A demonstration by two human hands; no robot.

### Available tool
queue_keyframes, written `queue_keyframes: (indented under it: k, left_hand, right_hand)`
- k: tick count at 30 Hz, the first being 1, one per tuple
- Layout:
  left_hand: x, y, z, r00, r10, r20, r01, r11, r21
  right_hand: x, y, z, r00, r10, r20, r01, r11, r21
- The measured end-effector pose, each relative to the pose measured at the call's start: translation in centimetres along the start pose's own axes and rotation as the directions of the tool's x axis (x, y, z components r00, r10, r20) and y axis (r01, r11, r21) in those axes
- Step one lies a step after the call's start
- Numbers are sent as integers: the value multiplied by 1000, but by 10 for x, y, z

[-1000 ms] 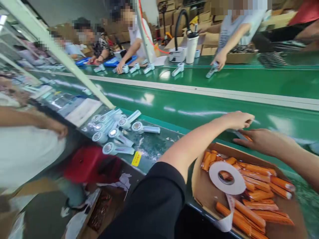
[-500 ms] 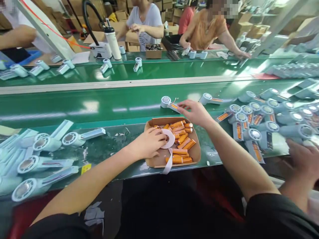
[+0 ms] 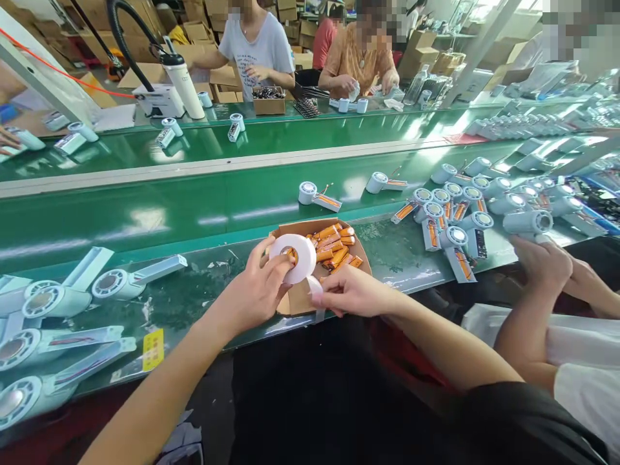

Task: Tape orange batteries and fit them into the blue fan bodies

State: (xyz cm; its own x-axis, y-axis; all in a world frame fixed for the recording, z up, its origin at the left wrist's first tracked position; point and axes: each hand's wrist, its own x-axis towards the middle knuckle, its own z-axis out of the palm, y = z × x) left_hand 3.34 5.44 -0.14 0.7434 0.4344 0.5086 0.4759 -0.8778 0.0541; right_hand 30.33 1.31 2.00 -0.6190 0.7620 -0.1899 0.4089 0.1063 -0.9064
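Note:
My left hand (image 3: 259, 284) grips a roll of white tape (image 3: 304, 258), fingers around its rim and core. With thumb and fingers pinched, my right hand (image 3: 351, 289) holds the loose end of the tape (image 3: 314, 286) just right of the roll. Both hands are over a shallow cardboard box (image 3: 362, 255) holding several orange-wrapped battery cells (image 3: 334, 245). Beyond the box, a light-blue handheld fan body (image 3: 308, 192) lies on the green belt, an orange cell in its open handle.
More fan bodies with orange cells crowd the right (image 3: 454, 237); others with open handles lie at left (image 3: 111, 283). A yellow label (image 3: 154, 349) is on the near edge. A co-worker's hands (image 3: 545, 261) hold a fan at right. People sit across the belt (image 3: 184, 210).
My right hand has let go of the fan on the belt and come back to the tape's loose end. My left hand has lifted the tape roll, tilting it toward me.

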Motion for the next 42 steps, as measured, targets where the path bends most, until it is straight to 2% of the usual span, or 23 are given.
queue_keyframes:
  k: [2, 3, 5, 6, 7, 8, 9, 10, 11, 13, 14, 18, 20, 23, 24, 25, 27, 29, 31, 33, 35, 39, 42]
  left_hand:
    - [-10, 3, -16, 998, -18, -65, 19, 1000, 18]
    - [-16, 4, -24, 995, -29, -98, 32, 999, 33]
    - [-30, 4, -35, 985, -65, -159, 77, 995, 69]
    - [-37, 4, -39, 979, -92, -180, 109, 990, 84]
    - [-43, 4, -40, 974, -121, -192, 142, 985, 94]
    - [-49, 5, -39, 969, -149, -197, 171, 980, 100]
    - [-53, 6, -36, 966, -172, -193, 194, 976, 101]
    - [-57, 8, -32, 966, -186, -179, 205, 974, 94]
    - [-59, 10, -28, 968, -191, -161, 207, 975, 84]
    - [-60, 15, -19, 974, -186, -127, 194, 979, 59]
    - [-59, 17, -16, 976, -184, -114, 191, 980, 49]
    - [-55, 25, -11, 983, -167, -74, 169, 985, 26]
    - [-52, 28, -11, 988, -141, -68, 141, 990, 3]
    - [-46, 31, -8, 991, -112, -77, 110, 993, -34]
    - [-44, 32, -6, 991, -110, -78, 107, 993, -42]
    - [-43, 32, -5, 991, -110, -78, 106, 993, -47]
    - [-41, 34, -4, 991, -112, -78, 108, 993, -54]
    - [-42, 34, -4, 991, -115, -68, 112, 992, -56]
    - [-43, 35, -4, 992, -115, -46, 112, 992, -50]
    - [-43, 36, -5, 994, -111, -25, 110, 993, -33]
    - [-41, 36, -5, 995, -97, -7, 97, 995, -8]
    - [-35, 35, -7, 1000, -27, 0, 27, 998, 59]
    - [-33, 34, -10, 999, 41, 16, -42, 994, 100]
  right_hand:
    - [-2, -10, 8, 971, -138, 194, 121, 988, 97]
    - [-3, -14, 9, 926, -211, 313, 189, 977, 100]
    - [-1, -18, 5, 822, -271, 501, 298, 954, 26]
    - [3, -18, -1, 826, -255, 503, 330, 942, -65]
    - [9, -15, -7, 876, -223, 428, 331, 922, -199]
    - [17, -10, -15, 939, -191, 285, 290, 885, -364]
    - [26, -4, -23, 978, -172, 116, 207, 824, -527]
    - [35, 2, -30, 987, -161, -22, 107, 745, -658]
    - [44, 9, -36, 984, -146, -99, 22, 661, -750]
    - [56, 21, -44, 988, -89, -125, -57, 544, -837]
    - [58, 25, -47, 988, -69, -138, -80, 534, -842]
    - [53, 30, -51, 956, -123, -266, -134, 625, -769]
    - [51, 30, -47, 959, -130, -252, -126, 603, -788]
    - [54, 33, -37, 975, -77, -206, -134, 538, -832]
    - [56, 35, -36, 972, -69, -225, -149, 561, -815]
    - [57, 37, -36, 961, -70, -269, -170, 619, -767]
    - [54, 42, -42, 906, -74, -417, -185, 816, -547]
    - [45, 44, -49, 829, -39, -558, -87, 976, -197]
    - [33, 42, -52, 795, 17, -606, 48, 995, 91]
    - [22, 34, -49, 817, 54, -573, 86, 973, 214]
    - [13, 24, -40, 857, 78, -509, 48, 972, 229]
    - [3, 6, -25, 922, 50, -383, -5, 993, 117]
    - [0, 1, -23, 941, -17, -337, 8, 1000, -28]
